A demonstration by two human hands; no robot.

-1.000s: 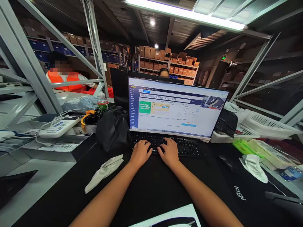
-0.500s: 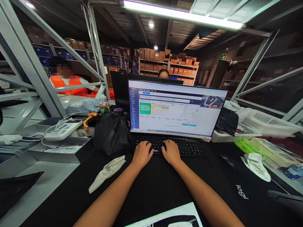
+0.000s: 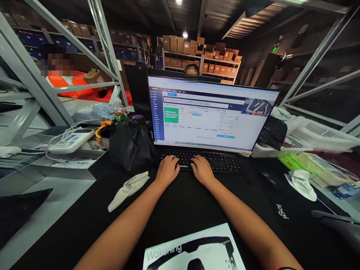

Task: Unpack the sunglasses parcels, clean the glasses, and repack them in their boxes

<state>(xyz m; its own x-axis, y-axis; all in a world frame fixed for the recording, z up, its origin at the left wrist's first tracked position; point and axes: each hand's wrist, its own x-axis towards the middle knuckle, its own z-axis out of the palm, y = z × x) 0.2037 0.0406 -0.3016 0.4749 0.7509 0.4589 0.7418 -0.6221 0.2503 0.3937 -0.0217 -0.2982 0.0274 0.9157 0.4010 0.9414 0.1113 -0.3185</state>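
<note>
Both my hands rest on a black keyboard (image 3: pixel 225 163) in front of a lit monitor (image 3: pixel 202 129). My left hand (image 3: pixel 168 170) lies over the keys on the left side, fingers stretched forward and holding nothing. Across a small gap, my right hand (image 3: pixel 202 169) touches the middle keys with its fingers spread. The monitor shows a web page with a green block and a small picture at its right. Below my forearms a white box (image 3: pixel 168 258) printed "Wakening" is partly cut off by the bottom edge.
A crumpled white tissue (image 3: pixel 128 191) and a black plastic bag (image 3: pixel 132 144) are left of the keyboard. A dark mouse (image 3: pixel 268 179) and a white cloth (image 3: pixel 302 185) lie at right, near white baskets (image 3: pixel 323 133). A person in an orange vest (image 3: pixel 75 86) sits behind the frame.
The view has tilted down, showing more of the white box. My hands stay on the keyboard with only slight finger movement. The person in orange has raised a hand.
</note>
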